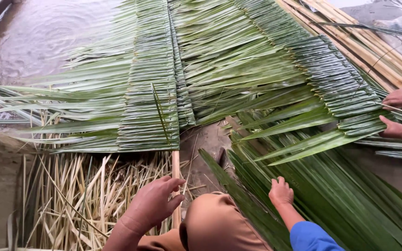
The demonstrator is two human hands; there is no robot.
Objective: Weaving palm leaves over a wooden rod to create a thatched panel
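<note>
My left hand (152, 204) curls around a thin pale wooden slat (176, 162) that runs up under a woven panel of folded green palm leaves (152, 93). My right hand (281, 190), in a blue sleeve, rests on a pile of loose long green palm leaves (340, 195). Its fingers bend down onto the leaves, and I cannot tell whether they grip one. A second woven leaf panel (331, 79) lies slanted to the right. My knee in brown cloth (215, 223) sits between my hands.
Another person's two hands (398, 114) work at the right panel's lower end. Dry straw-coloured leaf strips (75, 200) lie at lower left. Bamboo poles (373, 46) lie at upper right, wet ground (38, 32) at upper left.
</note>
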